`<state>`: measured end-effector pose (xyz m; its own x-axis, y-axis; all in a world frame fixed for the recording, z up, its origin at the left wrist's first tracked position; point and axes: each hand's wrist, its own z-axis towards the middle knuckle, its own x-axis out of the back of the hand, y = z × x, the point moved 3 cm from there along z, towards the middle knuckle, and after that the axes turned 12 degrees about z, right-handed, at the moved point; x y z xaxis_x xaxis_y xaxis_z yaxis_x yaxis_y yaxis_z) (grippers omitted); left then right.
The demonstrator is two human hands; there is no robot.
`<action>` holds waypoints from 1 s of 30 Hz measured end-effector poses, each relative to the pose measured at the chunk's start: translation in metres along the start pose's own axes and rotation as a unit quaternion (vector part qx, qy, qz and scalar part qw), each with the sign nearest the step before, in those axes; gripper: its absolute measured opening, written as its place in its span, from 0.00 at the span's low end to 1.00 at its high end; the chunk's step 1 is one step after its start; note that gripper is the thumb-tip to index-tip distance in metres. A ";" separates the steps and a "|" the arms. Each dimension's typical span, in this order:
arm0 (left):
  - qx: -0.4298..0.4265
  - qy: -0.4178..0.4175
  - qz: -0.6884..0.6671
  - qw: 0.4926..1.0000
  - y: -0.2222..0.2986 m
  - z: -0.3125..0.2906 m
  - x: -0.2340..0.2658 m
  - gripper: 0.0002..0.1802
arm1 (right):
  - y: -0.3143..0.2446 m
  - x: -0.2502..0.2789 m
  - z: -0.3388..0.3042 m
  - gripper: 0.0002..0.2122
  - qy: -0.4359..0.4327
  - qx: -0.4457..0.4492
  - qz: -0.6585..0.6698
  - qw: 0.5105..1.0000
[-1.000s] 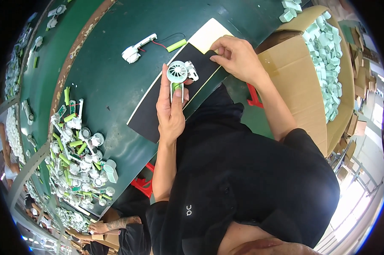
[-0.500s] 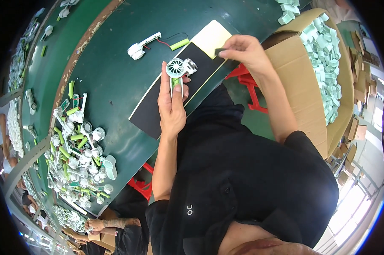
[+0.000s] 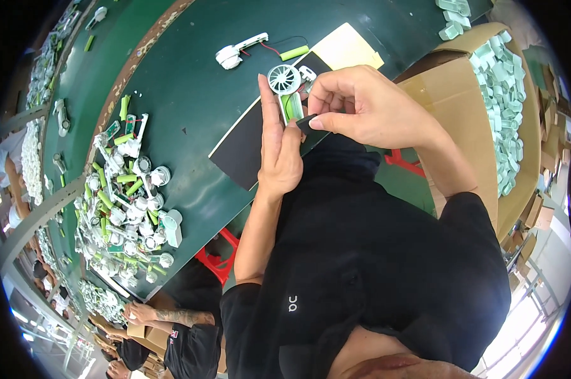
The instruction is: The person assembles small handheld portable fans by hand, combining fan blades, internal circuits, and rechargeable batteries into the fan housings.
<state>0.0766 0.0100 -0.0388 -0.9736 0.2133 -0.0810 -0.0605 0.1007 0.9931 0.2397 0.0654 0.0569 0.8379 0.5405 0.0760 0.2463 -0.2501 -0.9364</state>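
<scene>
Head view: right hand (image 3: 364, 106) pinches flat black piece (image 3: 305, 124) beside spoked fan (image 3: 285, 82).

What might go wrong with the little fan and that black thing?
The right grip only pinches the small black piece, so it might slip and drop.
The little fan has an open handle with green showing inside; if the left grip tilts it, something might fall out.
On the table, a thin red wire lies loose, so a bump might tug it.
</scene>
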 end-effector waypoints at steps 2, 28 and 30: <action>-0.018 0.009 0.049 0.999 0.003 -0.003 0.002 0.45 | -0.009 -0.003 0.004 0.06 -0.001 0.011 -0.029 1.000; -0.016 0.013 -0.048 0.999 0.009 -0.004 -0.008 0.48 | -0.022 -0.002 0.036 0.05 -0.068 -0.037 -0.191 0.979; -0.024 0.012 -0.025 0.999 0.010 -0.004 -0.008 0.46 | -0.021 -0.004 0.035 0.04 -0.050 0.062 -0.234 0.969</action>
<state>0.0830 0.0055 -0.0274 -0.9740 0.1867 -0.1283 -0.1182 0.0646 0.9909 0.2139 0.0960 0.0642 0.5947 0.6486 0.4751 0.5232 0.1364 -0.8412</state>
